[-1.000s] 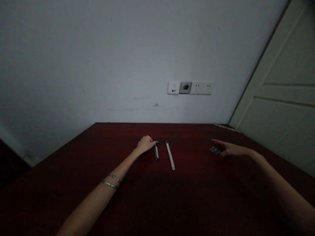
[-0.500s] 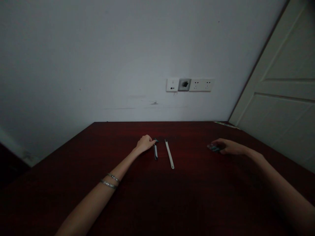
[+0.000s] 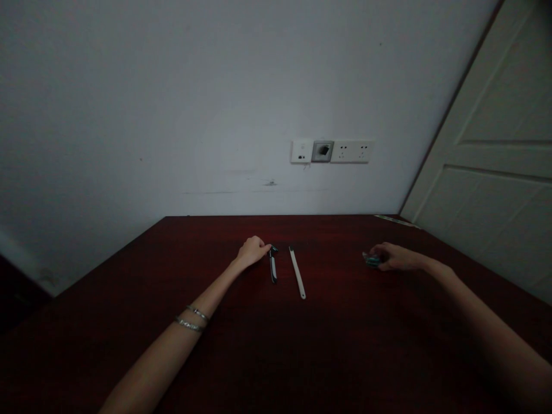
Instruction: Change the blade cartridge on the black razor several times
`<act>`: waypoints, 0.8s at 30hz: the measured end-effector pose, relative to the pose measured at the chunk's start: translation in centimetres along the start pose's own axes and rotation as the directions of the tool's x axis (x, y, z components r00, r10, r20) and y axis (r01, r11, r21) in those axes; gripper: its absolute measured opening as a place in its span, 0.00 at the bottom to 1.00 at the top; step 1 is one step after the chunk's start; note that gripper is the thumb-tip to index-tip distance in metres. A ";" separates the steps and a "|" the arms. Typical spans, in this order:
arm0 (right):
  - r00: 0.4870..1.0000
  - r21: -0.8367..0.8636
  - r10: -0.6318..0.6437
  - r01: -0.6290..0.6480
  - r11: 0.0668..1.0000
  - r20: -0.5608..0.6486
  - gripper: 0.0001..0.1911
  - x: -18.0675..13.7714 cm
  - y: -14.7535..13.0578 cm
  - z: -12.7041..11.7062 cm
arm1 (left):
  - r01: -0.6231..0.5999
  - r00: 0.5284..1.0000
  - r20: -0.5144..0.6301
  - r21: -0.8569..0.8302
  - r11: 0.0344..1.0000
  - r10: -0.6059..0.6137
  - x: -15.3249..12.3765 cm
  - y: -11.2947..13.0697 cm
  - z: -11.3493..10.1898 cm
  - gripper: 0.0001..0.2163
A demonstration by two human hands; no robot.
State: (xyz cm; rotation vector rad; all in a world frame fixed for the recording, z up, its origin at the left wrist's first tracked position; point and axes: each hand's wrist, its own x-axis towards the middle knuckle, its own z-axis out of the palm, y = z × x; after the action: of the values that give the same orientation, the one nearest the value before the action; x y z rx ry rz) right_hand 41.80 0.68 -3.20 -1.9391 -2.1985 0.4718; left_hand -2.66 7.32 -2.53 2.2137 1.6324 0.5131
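My left hand (image 3: 253,251) rests on the table with its fingers curled in, thumb and fingertips against the dark head of a razor (image 3: 273,268). The razor lies with its grey-and-black handle toward me. Just right of it is a long, thin white stick (image 3: 297,273), dark at its far tip and with a small hole at the near end; no hand touches it. Farther right, my right hand (image 3: 394,256) is closed on a small clear plastic packet (image 3: 371,260) with something teal inside, low over the table or on it. What the packet contains is too dim to make out.
The dark red wooden table (image 3: 259,345) meets a pale wall (image 3: 215,115) at its back edge. Sockets and switches (image 3: 331,151) are set in the wall. A white panelled door (image 3: 495,155) stands at the right. A light strip (image 3: 397,221) lies along the back right edge.
The packet in my right hand has shifted and turned slightly. My left hand stays by the razor's head, which has tilted a little. The white stick keeps its place on the table.
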 end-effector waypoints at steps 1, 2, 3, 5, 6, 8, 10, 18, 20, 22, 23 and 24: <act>1.000 -0.011 0.004 -0.004 1.000 -0.013 0.22 0.0 -0.3 0.1 | -0.007 1.000 -0.005 -0.006 1.000 0.007 0.1 -0.2 0.0 0.18; 1.000 -0.018 0.002 -0.003 1.000 -0.024 0.21 0.0 -0.8 0.3 | -0.014 1.000 -0.010 -0.013 1.000 0.014 0.3 -0.4 0.0 0.18; 0.999 -0.018 -0.008 0.008 1.000 -0.032 0.20 0.1 -1.3 0.4 | -0.020 1.000 -0.017 -0.020 1.000 0.020 0.4 -0.5 0.0 0.18; 0.997 -0.003 -0.060 0.060 0.998 -0.038 0.19 0.3 -2.8 0.9 | -0.029 0.999 -0.030 -0.033 0.999 0.028 0.6 -0.7 0.0 0.19; 0.995 0.010 -0.096 0.097 0.995 -0.040 0.19 0.4 -3.8 1.2 | -0.030 0.999 -0.033 -0.037 0.999 0.029 0.6 -0.8 -0.1 0.19; 0.984 0.039 -0.173 0.175 0.984 -0.046 0.20 0.7 -5.9 1.8 | -0.023 0.999 -0.035 -0.047 0.999 0.021 0.7 -0.9 -0.1 0.19; 0.971 0.064 -0.235 0.238 0.969 -0.049 0.19 1.0 -8.1 2.3 | -0.012 0.999 -0.037 -0.059 0.998 0.010 0.7 -0.9 -0.2 0.19; 0.932 0.045 -0.362 0.362 0.931 0.005 0.21 2.9 -13.8 4.2 | 0.068 0.992 -0.108 -0.018 0.998 -0.070 1.0 -1.5 -0.3 0.15; 0.935 0.041 -0.354 0.354 0.934 0.004 0.22 3.3 -14.2 4.4 | 0.123 0.985 -0.127 0.008 0.992 -0.121 1.0 -1.8 -0.4 0.14; 0.934 0.037 -0.357 0.356 0.934 0.004 0.22 3.6 -14.4 4.6 | 0.163 0.979 -0.133 0.035 0.986 -0.157 1.0 -2.2 -0.5 0.14; 0.932 0.034 -0.362 0.362 0.932 0.005 0.22 3.7 -14.4 4.7 | 0.175 0.976 -0.137 0.047 0.983 -0.168 0.9 -2.3 -0.6 0.14; 0.930 0.032 -0.368 0.368 0.929 0.006 0.23 3.8 -14.5 4.7 | 0.182 0.975 -0.143 0.058 0.982 -0.172 0.9 -2.5 -0.6 0.14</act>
State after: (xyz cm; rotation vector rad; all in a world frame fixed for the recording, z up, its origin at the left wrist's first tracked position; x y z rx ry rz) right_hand 26.22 2.33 -2.89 -1.4568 -2.4685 0.4506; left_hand -4.77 8.94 -3.06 2.0952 1.9258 0.5772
